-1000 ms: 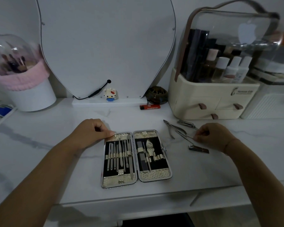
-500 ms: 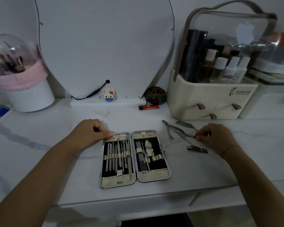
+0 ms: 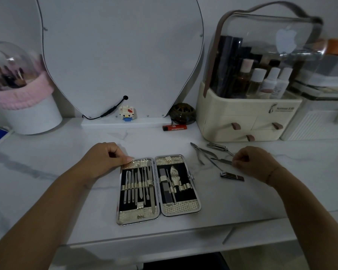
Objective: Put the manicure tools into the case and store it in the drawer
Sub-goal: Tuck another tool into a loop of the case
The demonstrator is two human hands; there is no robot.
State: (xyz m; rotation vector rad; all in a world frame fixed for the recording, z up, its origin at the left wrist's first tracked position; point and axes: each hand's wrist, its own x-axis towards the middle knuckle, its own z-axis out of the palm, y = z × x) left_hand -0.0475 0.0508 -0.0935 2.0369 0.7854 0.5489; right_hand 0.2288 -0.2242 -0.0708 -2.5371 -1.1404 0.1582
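Note:
The manicure case (image 3: 180,207) lies open and flat on the white counter, with several metal tools strapped inside both halves. My left hand (image 3: 103,160) rests curled at the case's top left corner, its thumb on the rim. To the right of the case lie loose tools: a cuticle nipper (image 3: 200,152), a small clipper (image 3: 218,146), a thin metal tool (image 3: 222,161) and a nail clipper (image 3: 232,176). My right hand (image 3: 252,162) pinches the end of the thin metal tool, which still lies on the counter.
A cream cosmetic organizer (image 3: 248,121) with small drawers stands behind the loose tools. A red lighter (image 3: 175,127), a dark round ornament (image 3: 182,113), a mirror (image 3: 121,55) with a toy figure (image 3: 127,113), and a brush holder (image 3: 21,90) line the back. A drawer front (image 3: 183,244) runs under the counter edge.
Both hands stay almost in place. My right hand has kept its pinch on the thin tool. The view has shifted slightly.

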